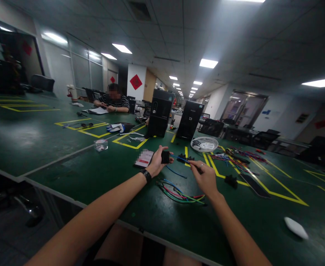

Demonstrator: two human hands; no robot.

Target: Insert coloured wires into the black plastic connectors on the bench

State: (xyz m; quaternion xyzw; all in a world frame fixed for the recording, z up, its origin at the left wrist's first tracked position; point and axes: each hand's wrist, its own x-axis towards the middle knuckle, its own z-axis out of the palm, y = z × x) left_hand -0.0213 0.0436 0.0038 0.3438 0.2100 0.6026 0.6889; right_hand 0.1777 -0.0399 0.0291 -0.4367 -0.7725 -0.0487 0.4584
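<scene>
My left hand [157, 162] is closed around a small black block [165, 157], held above the green table. A blue wire [179, 158] runs from near this block to my right hand [203, 175], whose fingers pinch it. Another stretch of blue wire [176, 172] hangs or lies below; whether it is the same wire I cannot tell. Beneath my hands lies a loose bundle of coloured wires [179, 194], green, red, blue and yellow. Behind the hands several black parts [186, 158] sit on the table. A phone with a lit screen [144, 159] lies beside my left hand.
Two black computer towers [160, 114] stand ahead. A white basket [204, 144] with small parts is right of them, then a pile of wires [241, 159]. Nearer are a black piece [231, 181] and a white mouse-like object [296, 228]. Across the table sits a person [115, 103].
</scene>
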